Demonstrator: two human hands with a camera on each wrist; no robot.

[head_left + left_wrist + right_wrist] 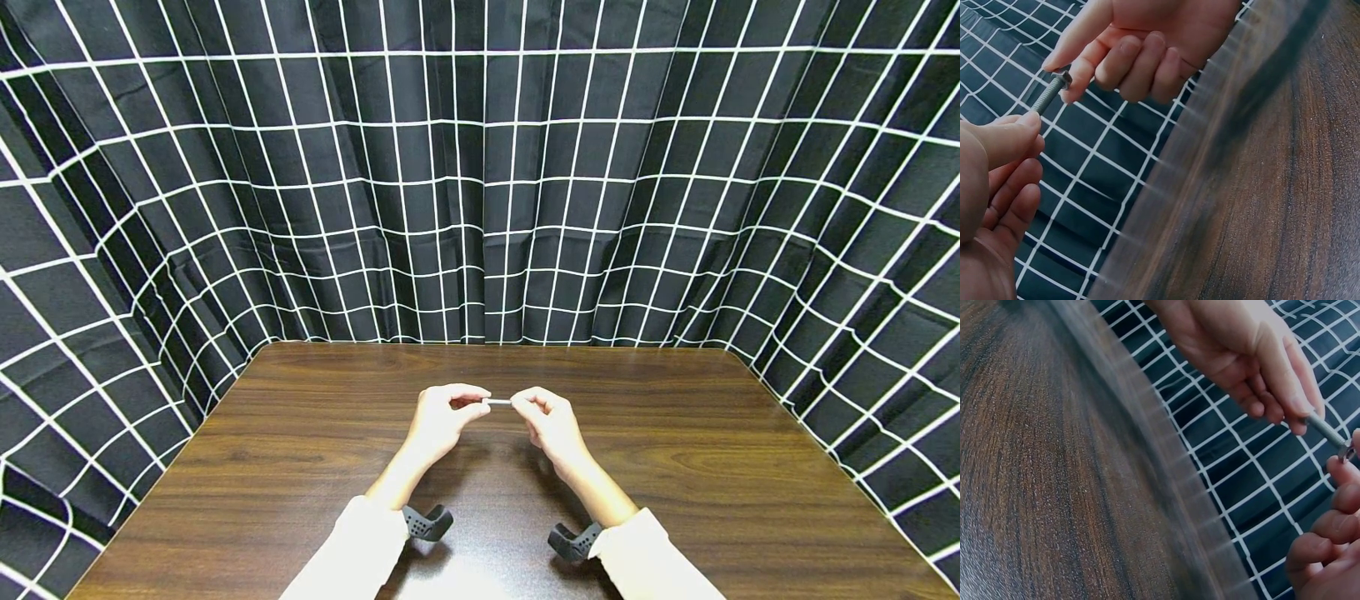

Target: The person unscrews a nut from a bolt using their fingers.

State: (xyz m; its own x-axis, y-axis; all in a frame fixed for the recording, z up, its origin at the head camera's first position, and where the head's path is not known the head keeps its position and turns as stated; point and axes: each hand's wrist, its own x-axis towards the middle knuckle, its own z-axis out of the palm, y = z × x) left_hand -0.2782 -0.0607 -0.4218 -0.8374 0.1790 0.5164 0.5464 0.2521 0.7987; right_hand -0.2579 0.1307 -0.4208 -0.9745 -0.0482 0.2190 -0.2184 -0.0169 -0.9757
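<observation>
Bolt [498, 402], one, above table [315, 433]: left hand [438, 419] pinches threaded shank [1046, 100], right hand [555, 425] pinches hexagonal end [1062, 76]. Apparent step: working that end; next move likely calls for steady shank, aligned turning.

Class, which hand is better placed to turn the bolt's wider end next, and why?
Probably the right hand: its grip is at the wider end of the bolt, while the left hand pinches the opposite end and could steady it.
</observation>
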